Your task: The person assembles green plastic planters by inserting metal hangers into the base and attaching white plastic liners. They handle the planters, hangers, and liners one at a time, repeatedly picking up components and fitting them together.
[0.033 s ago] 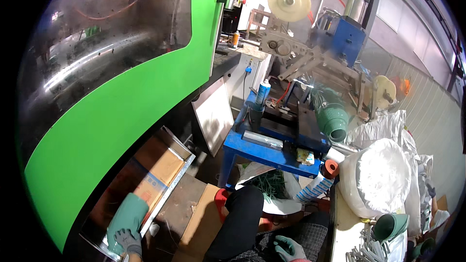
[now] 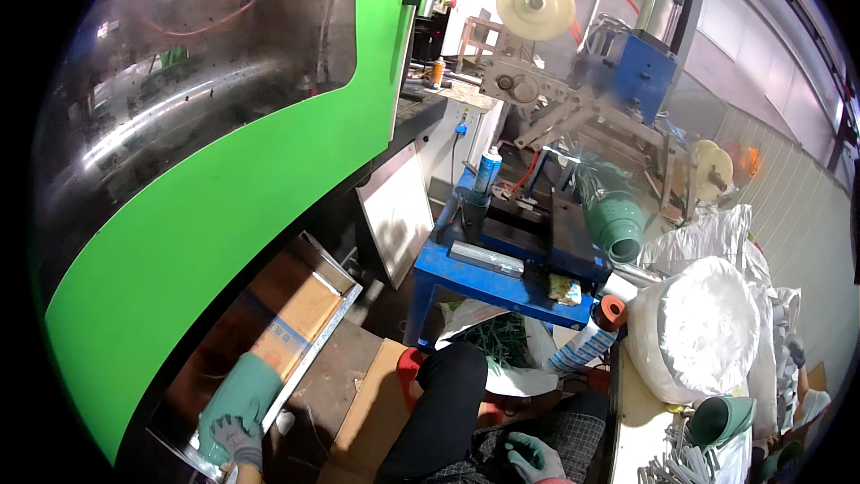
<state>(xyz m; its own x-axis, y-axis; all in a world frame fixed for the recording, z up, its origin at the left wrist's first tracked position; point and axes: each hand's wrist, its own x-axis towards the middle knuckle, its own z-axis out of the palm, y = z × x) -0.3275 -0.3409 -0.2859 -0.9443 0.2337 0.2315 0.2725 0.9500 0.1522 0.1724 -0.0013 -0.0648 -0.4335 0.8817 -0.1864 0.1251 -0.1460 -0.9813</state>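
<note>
- The left hand (image 2: pixel 235 426), in a green and grey glove, lay at the lower left on the near end of a long metal rail (image 2: pixel 309 354); its fingers curled over the rail's edge, seemingly gripping it, though the rim of the view blurred the grasp.
- The rail ran up and right from that hand along the open side of a cardboard box (image 2: pixel 296 309); the box sat under the big green machine cover (image 2: pixel 224 197).
- The right hand (image 2: pixel 535 459), gloved the same, rested on the lap at the bottom edge, well apart from the rail; its fingers were spread loosely and held nothing.
- A blue tabletop (image 2: pixel 502 282) stood beyond the knees; a spray can (image 2: pixel 486 172) was upright on its far left part.
- A white sack (image 2: pixel 703 327) bulged to the right; a green funnel-shaped part (image 2: pixel 721 419) lay below it.
</note>
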